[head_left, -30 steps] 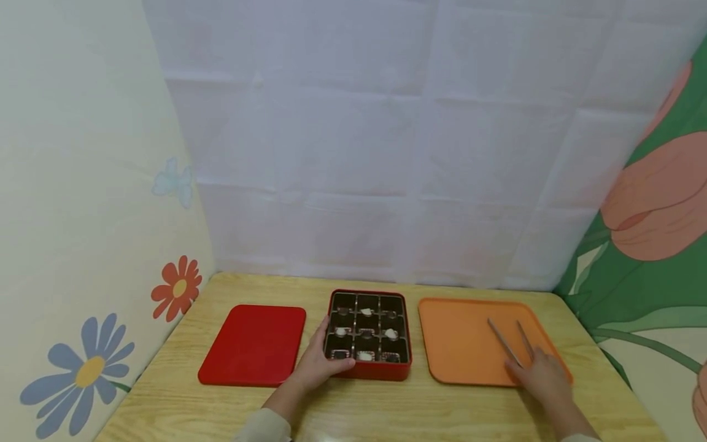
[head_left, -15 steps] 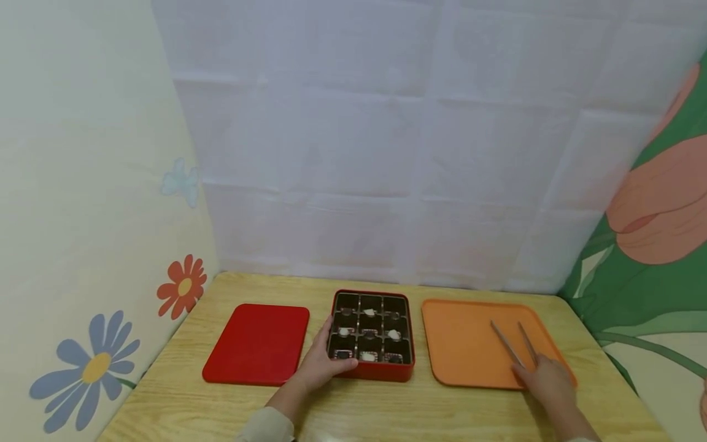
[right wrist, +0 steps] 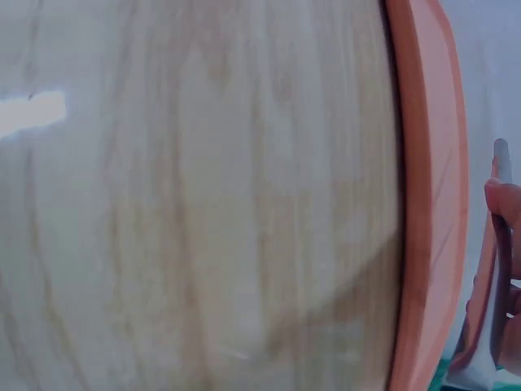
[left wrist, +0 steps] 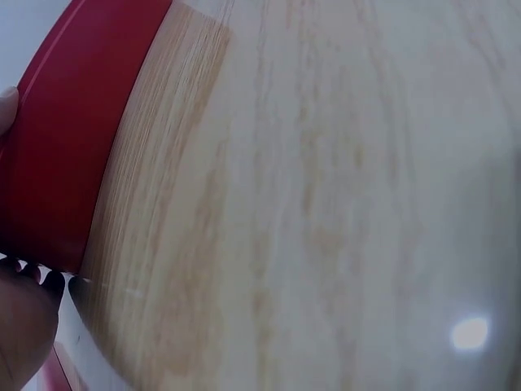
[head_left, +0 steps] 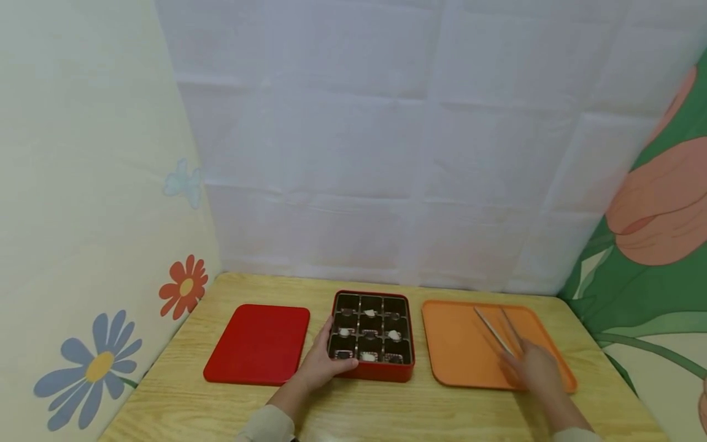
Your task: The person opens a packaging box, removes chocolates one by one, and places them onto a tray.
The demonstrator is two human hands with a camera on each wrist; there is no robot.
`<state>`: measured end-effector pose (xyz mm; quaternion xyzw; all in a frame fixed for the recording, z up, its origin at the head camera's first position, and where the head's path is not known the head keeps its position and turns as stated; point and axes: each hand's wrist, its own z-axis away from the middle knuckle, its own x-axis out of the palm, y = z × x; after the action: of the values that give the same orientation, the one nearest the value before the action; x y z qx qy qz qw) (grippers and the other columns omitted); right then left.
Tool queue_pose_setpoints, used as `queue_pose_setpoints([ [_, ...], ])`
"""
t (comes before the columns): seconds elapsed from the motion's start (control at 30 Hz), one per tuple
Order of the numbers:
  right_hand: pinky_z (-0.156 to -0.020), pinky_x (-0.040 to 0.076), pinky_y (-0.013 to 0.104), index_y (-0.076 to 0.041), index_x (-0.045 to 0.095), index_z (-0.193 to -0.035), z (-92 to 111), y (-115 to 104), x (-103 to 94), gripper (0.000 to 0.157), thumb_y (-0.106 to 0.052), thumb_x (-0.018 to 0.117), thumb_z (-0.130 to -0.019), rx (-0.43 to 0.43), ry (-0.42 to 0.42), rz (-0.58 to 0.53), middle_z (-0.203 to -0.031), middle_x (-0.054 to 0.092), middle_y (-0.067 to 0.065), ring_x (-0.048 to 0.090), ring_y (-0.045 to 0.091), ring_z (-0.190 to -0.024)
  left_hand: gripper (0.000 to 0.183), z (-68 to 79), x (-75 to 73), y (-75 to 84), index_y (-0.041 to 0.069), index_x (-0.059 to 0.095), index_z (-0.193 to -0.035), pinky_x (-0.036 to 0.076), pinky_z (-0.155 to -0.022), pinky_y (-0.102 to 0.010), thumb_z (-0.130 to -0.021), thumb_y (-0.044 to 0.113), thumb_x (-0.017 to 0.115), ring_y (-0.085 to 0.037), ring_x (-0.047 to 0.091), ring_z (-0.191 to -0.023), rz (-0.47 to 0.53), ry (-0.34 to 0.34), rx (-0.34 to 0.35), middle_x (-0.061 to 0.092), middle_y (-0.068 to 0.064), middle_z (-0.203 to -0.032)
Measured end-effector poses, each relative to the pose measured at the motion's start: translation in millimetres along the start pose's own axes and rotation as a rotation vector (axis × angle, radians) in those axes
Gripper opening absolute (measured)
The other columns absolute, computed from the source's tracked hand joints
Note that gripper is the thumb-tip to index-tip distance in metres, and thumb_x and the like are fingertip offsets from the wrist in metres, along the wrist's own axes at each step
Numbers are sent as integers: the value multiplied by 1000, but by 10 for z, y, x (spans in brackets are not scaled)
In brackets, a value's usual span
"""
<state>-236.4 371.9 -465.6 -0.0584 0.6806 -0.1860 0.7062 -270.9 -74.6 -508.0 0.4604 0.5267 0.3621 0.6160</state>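
In the head view my left hand (head_left: 319, 367) grips the near left corner of a red box (head_left: 381, 371), its thumb along the front wall. Black dividers split the box into several compartments; some hold white pieces, others show only clear, frilly-edged cups. The box's red wall (left wrist: 69, 122) fills the upper left of the left wrist view. My right hand (head_left: 541, 371), slightly blurred, holds metal tongs (head_left: 494, 330) above the orange tray (head_left: 450, 344). Their two arms are spread, with nothing visible between the tips. The right wrist view shows one shiny tong arm (right wrist: 492, 301) beside my fingers.
A flat red lid (head_left: 259, 344) lies left of the box on the wooden table (head_left: 353, 411). White cloth (head_left: 331, 153) hangs behind, and flower-printed panels (head_left: 99, 245) stand at both sides. A narrow strip of table separates the box from the tray.
My right hand has moved the tongs left and farther forward over the tray. The left hand stays on the box; the whole view has shifted slightly.
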Motion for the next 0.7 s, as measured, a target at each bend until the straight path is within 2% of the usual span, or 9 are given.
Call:
queue_pose_setpoints([
  [0.13,-98,41,62,19,37,-139,23,-276,-38,81,-48,55,-96,-21,28,7,-130,47,43,44,58,-119,114,-7,0,-2,16,12,-159,28,-108,-68,-73,27,86,-48,21,-144,2,1,-3,17,-24,-161],
  [0.37,-96,42,62,14,36,-143,-44,-510,-84,86,-51,60,-93,-97,21,-18,-132,43,44,44,58,-121,113,8,1,12,16,12,-159,28,-108,-68,-74,27,86,-48,21,-144,4,-3,-9,17,-24,-161],
  [0.7,-92,46,60,5,39,-146,-102,-966,-72,82,-48,65,-90,-175,-2,-55,-137,43,37,49,53,-119,113,-10,3,-43,16,12,-159,28,-109,-67,-73,26,86,-47,22,-144,21,2,-1,17,-24,-161],
])
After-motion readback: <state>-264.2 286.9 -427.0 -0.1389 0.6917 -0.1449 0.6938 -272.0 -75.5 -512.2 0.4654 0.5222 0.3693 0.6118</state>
